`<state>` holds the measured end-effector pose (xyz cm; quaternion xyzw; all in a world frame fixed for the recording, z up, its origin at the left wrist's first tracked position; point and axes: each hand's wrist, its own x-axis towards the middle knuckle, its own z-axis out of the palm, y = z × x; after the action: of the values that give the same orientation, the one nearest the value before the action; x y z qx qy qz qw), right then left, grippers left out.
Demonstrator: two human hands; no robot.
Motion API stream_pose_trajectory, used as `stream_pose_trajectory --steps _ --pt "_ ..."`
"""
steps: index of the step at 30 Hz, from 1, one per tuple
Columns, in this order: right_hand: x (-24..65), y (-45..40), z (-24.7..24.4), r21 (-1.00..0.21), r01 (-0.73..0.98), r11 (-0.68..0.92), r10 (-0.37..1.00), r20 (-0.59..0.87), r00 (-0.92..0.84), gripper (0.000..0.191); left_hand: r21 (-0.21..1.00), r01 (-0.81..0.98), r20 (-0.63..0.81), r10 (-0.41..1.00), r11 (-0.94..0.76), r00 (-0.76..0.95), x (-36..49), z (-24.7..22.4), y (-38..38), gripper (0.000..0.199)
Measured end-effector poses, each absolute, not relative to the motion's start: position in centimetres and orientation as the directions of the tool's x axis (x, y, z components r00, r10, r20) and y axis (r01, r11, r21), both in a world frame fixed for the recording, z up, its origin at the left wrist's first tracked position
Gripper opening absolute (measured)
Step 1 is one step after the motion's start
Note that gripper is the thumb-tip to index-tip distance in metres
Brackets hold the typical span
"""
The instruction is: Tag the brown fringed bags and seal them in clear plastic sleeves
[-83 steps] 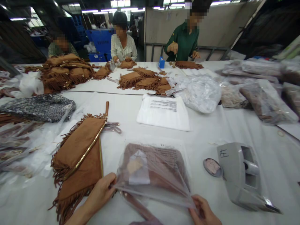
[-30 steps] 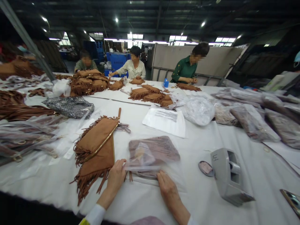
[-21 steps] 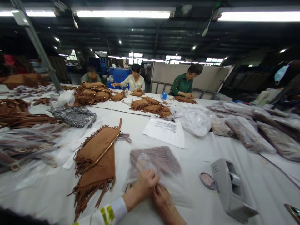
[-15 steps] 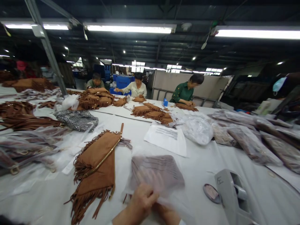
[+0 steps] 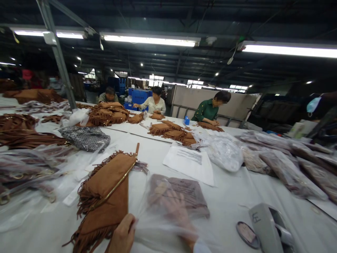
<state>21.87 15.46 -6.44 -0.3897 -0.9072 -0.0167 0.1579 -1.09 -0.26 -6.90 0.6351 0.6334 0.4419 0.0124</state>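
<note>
A clear plastic bag (image 5: 147, 225) lies in front of me with a folded brownish-mauve item (image 5: 189, 188) inside, black print showing over it. My left hand (image 5: 123, 233) is closed on the left edge of the bag's mouth. Through the plastic I see my right hand (image 5: 176, 207), reaching into the bag with its fingers spread over the folded item. Left of the bag lies a brown fringed handbag (image 5: 110, 175) with a gold zip, its lower end beside my left hand.
A tape dispenser (image 5: 271, 225) and a small oval object (image 5: 247, 233) stand at right. Printed white bags (image 5: 188, 161), crumpled plastic (image 5: 223, 151) and bagged items (image 5: 284, 168) lie beyond. Wrapped straps (image 5: 34, 168) are at left. Co-workers (image 5: 209, 110) sit across the table.
My left hand has moved left from the middle of the bag's mouth, drawing that edge sideways. My right hand shows more clearly inside the bag. The view has shifted slightly.
</note>
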Motion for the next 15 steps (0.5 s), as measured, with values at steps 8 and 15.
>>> stream_pose_trajectory --steps 8,15 --pt "20.6 15.2 -5.7 0.088 0.768 0.634 0.755 0.142 -0.64 0.045 0.223 0.941 0.593 0.801 -0.254 0.076 2.3 -3.0 1.2 0.041" --pt "20.8 14.3 -4.9 0.055 0.733 0.678 0.699 0.261 -0.666 0.05 0.104 0.861 0.801 0.556 -0.497 0.224 2.5 -3.5 -2.9 0.023"
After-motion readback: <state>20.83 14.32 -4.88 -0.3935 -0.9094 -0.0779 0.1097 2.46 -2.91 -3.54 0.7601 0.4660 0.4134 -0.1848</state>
